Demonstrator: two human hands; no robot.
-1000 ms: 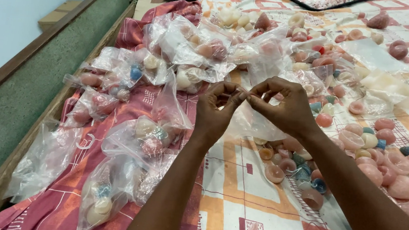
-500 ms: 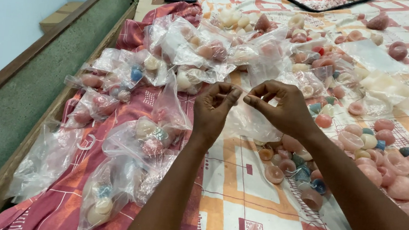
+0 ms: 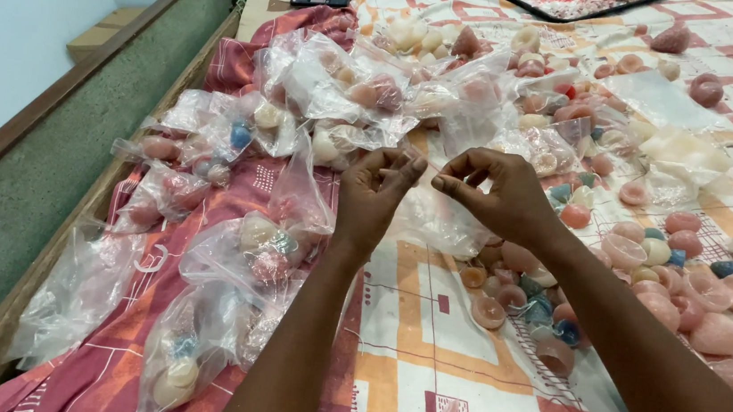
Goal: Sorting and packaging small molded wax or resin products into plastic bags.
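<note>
My left hand (image 3: 374, 193) and my right hand (image 3: 497, 194) are raised together over the bed, fingertips pinching the top edge of a clear plastic bag (image 3: 437, 222) that hangs between them. Whether anything is inside the bag is hard to tell. Under my right wrist lies a cluster of small round pink, white and blue pieces (image 3: 519, 292) on the patterned sheet (image 3: 423, 364). To the left, several filled clear bags (image 3: 259, 249) rest on a red cloth (image 3: 235, 175).
More filled bags (image 3: 369, 90) pile up at the far middle. Loose pink and cream round pieces (image 3: 691, 282) spread to the right. A dark tray (image 3: 583, 3) sits at the far edge. A green padded bed rail (image 3: 57, 167) runs along the left.
Both hands have stayed in place, fingers shifting slightly on the bag's edge. The fingertips are a little farther apart now.
</note>
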